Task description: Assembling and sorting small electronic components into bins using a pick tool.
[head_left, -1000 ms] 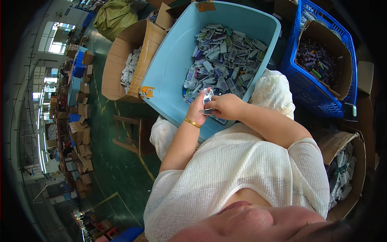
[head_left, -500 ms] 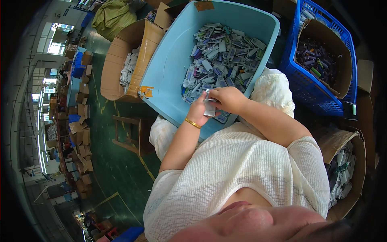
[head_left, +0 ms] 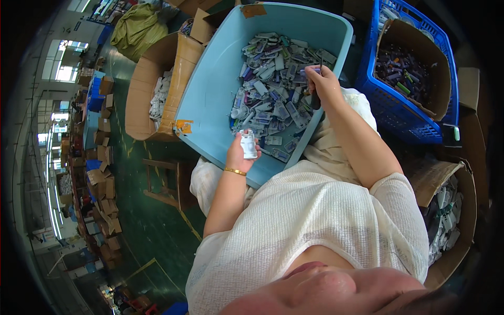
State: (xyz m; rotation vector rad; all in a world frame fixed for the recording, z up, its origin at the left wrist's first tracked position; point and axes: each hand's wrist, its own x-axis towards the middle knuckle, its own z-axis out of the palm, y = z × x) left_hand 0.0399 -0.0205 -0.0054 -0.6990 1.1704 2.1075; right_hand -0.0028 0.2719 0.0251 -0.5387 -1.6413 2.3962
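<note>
My left hand (head_left: 240,156) holds a white plastic casing (head_left: 249,145) near the front edge of a light-blue tub (head_left: 205,110). The casing's recessed side faces up. Raised over the tub's right side, my right hand (head_left: 324,86) is closed around a dark-handled tool (head_left: 316,101), with a thin dark end showing above the fingers. A small purplish piece (head_left: 311,70) is pinched at its fingertips; I cannot make out its exact kind. Below both hands lies a heap of grey and white plastic device parts (head_left: 273,79) in the tub.
To the right, a blue basket (head_left: 367,86) holds a carton (head_left: 443,79) with dark and purple cylinders. Another carton (head_left: 467,231) of white parts is at lower right. Left of the tub stand an open carton (head_left: 144,89) and a wooden stool (head_left: 181,191).
My hands have parted. The right one moved up and right with the tool and the purplish piece; the left one shifted left, holding the casing with its inside showing.
</note>
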